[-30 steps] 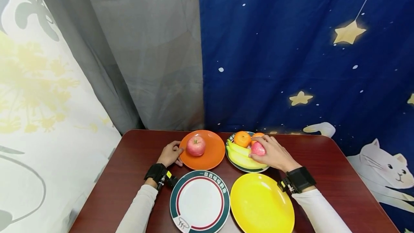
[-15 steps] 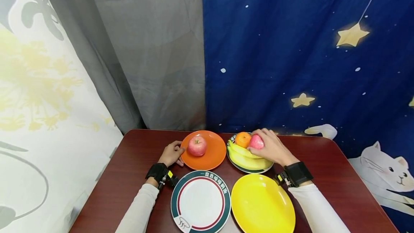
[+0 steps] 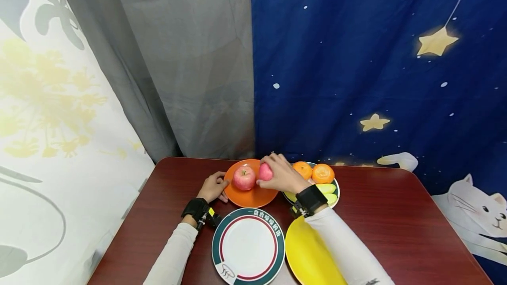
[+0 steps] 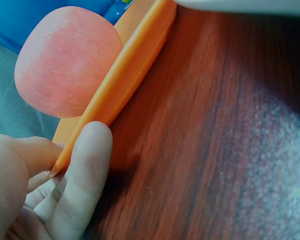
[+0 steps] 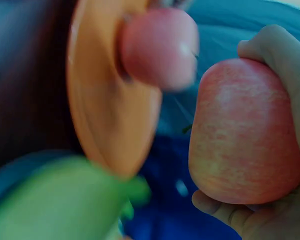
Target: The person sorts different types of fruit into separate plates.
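Note:
My left hand (image 3: 214, 187) pinches the near-left rim of an orange plate (image 3: 253, 199); in the left wrist view the thumb and a finger lie on either side of that rim. A red apple (image 3: 244, 178) rests on the plate. Over the plate's right part, my right hand (image 3: 283, 174) grips a second apple (image 3: 265, 172). The right wrist view shows this held apple (image 5: 250, 135) between thumb and fingers, apart from the apple (image 5: 160, 47) on the plate. Whether the held apple touches the plate is hidden.
Right of the orange plate, a fruit plate (image 3: 338, 189) carries oranges (image 3: 322, 173) and bananas (image 3: 326, 188), partly behind the right wrist. Nearer stand a white plate (image 3: 248, 245) with a green rim and a yellow plate (image 3: 306, 250), the latter partly covered by the right sleeve.
My right hand has lifted the apple off the fruit plate and carried it left, over the orange plate. The left hand stays at the orange plate's rim.

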### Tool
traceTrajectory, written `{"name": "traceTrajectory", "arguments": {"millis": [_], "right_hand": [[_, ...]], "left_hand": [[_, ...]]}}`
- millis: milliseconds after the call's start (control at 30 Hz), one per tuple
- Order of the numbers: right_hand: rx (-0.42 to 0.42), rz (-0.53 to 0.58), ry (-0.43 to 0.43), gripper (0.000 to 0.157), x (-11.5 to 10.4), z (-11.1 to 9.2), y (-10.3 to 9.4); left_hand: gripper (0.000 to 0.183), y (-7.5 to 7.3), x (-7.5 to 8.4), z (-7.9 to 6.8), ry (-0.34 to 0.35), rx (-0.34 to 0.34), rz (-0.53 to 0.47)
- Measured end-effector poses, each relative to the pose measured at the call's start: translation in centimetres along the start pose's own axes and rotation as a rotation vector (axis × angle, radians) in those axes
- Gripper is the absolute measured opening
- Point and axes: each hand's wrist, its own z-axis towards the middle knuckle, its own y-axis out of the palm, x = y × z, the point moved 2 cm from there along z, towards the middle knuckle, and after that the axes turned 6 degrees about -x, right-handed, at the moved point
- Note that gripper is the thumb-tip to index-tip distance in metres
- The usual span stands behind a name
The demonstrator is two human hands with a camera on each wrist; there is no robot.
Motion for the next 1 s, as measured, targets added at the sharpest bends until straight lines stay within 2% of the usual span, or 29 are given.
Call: {"name": "traceTrajectory", "arguments": {"millis": [167,300,500,733,900,1000], "right_hand": [[-0.062,-0.01,0.002,0.055,-0.7,0.5,2.6],[-0.091,-0.003,-0.002,0.056,-0.7,0.7,3.9],[-0.164,-0.062,-0.047,0.061,-0.6,1.1,5.5],[-0.161,-0.105,-0.069,0.07,-0.6,1.2,5.8],[-0.163,-0.141,-0.022,0.082,-0.7,0.9,5.4],[-0.129,-0.115,0.01,0.082,-0.5,0.4,4.2]], "left_hand": [[0.044,0.2,0.1,0.2,0.011,-0.011,-0.001],[0.044,0.2,-0.1,0.5,0.007,-0.006,-0.009],[0.043,0.0,-0.5,0.5,0.012,0.002,-0.011],[0.044,-0.1,-0.5,0.5,0.011,0.003,-0.021],[0.044,-0.3,-0.3,0.4,-0.001,0.008,-0.024],[0.043,-0.6,-0.1,-0.2,-0.01,0.001,-0.023]]}}
